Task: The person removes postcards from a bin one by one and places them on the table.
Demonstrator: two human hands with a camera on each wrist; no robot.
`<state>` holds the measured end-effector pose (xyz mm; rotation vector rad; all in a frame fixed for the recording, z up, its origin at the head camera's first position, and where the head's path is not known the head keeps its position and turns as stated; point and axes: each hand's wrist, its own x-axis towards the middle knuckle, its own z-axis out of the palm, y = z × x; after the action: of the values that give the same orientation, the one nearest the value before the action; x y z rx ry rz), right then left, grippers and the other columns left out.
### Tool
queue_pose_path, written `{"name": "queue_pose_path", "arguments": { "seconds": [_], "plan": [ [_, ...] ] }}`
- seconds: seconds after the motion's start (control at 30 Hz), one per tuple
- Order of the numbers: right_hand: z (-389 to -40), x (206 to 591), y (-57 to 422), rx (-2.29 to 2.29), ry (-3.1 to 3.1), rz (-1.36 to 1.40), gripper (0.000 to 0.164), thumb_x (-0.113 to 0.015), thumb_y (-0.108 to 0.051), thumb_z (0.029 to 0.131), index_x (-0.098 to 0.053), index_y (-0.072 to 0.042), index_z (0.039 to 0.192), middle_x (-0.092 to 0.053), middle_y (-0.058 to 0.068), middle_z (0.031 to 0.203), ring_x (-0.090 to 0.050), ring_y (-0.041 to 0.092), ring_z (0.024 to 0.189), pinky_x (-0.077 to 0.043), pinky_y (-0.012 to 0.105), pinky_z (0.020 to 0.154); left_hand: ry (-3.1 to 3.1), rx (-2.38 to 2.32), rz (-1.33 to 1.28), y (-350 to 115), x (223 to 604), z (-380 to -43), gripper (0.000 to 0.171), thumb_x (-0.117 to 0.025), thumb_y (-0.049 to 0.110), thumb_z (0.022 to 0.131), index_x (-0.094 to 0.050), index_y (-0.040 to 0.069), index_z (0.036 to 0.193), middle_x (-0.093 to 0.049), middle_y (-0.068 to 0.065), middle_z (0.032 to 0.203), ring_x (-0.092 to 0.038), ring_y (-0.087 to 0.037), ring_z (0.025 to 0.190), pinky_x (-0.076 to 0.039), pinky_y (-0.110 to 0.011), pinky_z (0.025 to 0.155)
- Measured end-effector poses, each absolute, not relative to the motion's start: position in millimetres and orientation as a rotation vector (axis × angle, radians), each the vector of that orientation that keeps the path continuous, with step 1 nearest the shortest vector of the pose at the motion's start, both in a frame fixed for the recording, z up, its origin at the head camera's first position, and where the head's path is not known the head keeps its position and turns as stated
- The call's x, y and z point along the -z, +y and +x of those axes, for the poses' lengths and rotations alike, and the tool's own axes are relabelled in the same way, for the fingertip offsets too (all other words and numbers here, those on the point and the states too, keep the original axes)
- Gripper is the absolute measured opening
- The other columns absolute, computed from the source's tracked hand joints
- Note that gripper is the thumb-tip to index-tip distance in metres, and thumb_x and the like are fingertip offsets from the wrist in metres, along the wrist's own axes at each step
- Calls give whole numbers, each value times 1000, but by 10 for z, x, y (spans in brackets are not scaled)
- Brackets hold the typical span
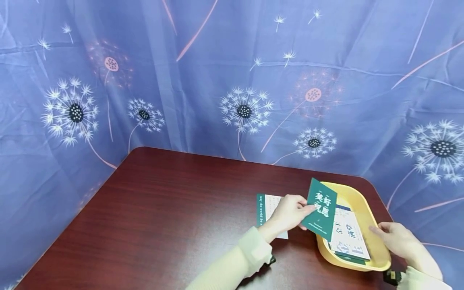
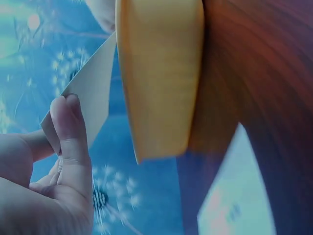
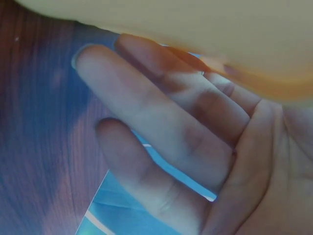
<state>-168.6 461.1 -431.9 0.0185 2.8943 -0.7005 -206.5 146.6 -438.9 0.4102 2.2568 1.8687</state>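
My left hand (image 1: 288,213) pinches a green postcard (image 1: 326,227) with white characters, tilted over the left rim of a yellow plastic tray (image 1: 357,197). In the left wrist view the thumb (image 2: 68,127) presses on the card's pale side (image 2: 95,93). My right hand (image 1: 400,243) grips the tray's right rim, thumb over the edge. Its other fingers (image 3: 146,107) lie along the outside beneath the tray wall in the right wrist view. Inside the tray a white printed card (image 1: 349,239) lies over other cards, only their edges showing.
Left of the tray, a white card with a green strip (image 1: 261,209) lies on the dark red wooden table (image 1: 163,209), partly covered by my left hand. A blue curtain (image 1: 203,88) with dandelion prints hangs behind and beside the table.
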Motion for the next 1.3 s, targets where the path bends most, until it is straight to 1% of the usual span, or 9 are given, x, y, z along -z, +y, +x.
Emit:
{"name": "queue_pose_path", "arguments": {
  "seconds": [0.13,0.23,0.4,0.57,0.7,0.8,0.9,1.13,1.3],
  "plan": [
    [-1692,4316,4630,709,2880,26,40,-48,-32,103,-52,-10,70,-40,-3,58,-39,11,54,-31,27,52,2265,-1870,310,1212,4507,-2135,26,-71,25,91,-67,3,106,-71,0,83,-62,-14,44,-53,-28,50],
    [-1704,4315,4631,721,2881,23,40,-48,-32,103,-51,-10,69,-38,-4,57,-38,10,53,-31,27,50,2293,-1852,248,1025,4543,-2183,36,-71,24,91,-63,0,117,-71,-5,91,-65,-14,51,-53,-26,56],
    [-1721,4317,4619,717,2891,11,42,-48,-34,103,-50,-10,68,-39,-3,57,-38,11,54,-30,28,51,2341,-1797,223,737,4547,-2219,48,-72,16,89,-55,3,132,-70,-8,96,-66,-12,67,-53,-28,64],
    [-1722,4330,4611,717,2894,-2,42,-49,-34,103,-48,-11,67,-38,-4,57,-38,10,53,-30,28,51,2217,-1886,154,496,4617,-2249,74,-66,-1,87,-31,11,151,-67,-9,104,-64,-16,67,-51,-31,60],
    [-1724,4324,4604,709,2919,-19,41,-49,-32,102,-47,-11,68,-37,-4,57,-36,10,53,-30,28,50,2117,-1954,102,343,4693,-2266,90,-60,-10,84,-12,12,157,-67,-8,102,-66,-18,68,-51,-29,58],
    [-1719,4325,4599,708,2915,-18,40,-49,-31,103,-48,-10,69,-38,-3,58,-37,10,54,-30,28,51,2096,-1962,65,250,4737,-2259,87,-58,-10,84,-12,8,156,-67,-8,99,-65,-19,68,-50,-28,57],
    [-1709,4334,4598,711,2904,-9,40,-48,-31,103,-48,-10,69,-39,-2,59,-38,11,55,-30,28,52,2120,-1944,18,177,4771,-2251,77,-57,-8,87,-20,5,154,-67,-8,98,-65,-18,70,-48,-28,59],
    [-1701,4355,4611,718,2907,-2,39,-47,-31,103,-51,-9,71,-42,0,61,-39,11,56,-31,28,53,2105,-1961,-35,123,4838,-2241,63,-55,-7,90,-32,3,147,-64,-12,102,-67,-20,79,-55,-33,67],
    [-1702,4358,4627,703,2906,-4,38,-46,-31,103,-51,-9,72,-43,0,61,-40,12,56,-32,28,53,2170,-1906,-88,142,4841,-2216,46,-58,-5,87,-44,0,130,-59,-12,101,-62,-20,80,-53,-32,65]
  ]
}}
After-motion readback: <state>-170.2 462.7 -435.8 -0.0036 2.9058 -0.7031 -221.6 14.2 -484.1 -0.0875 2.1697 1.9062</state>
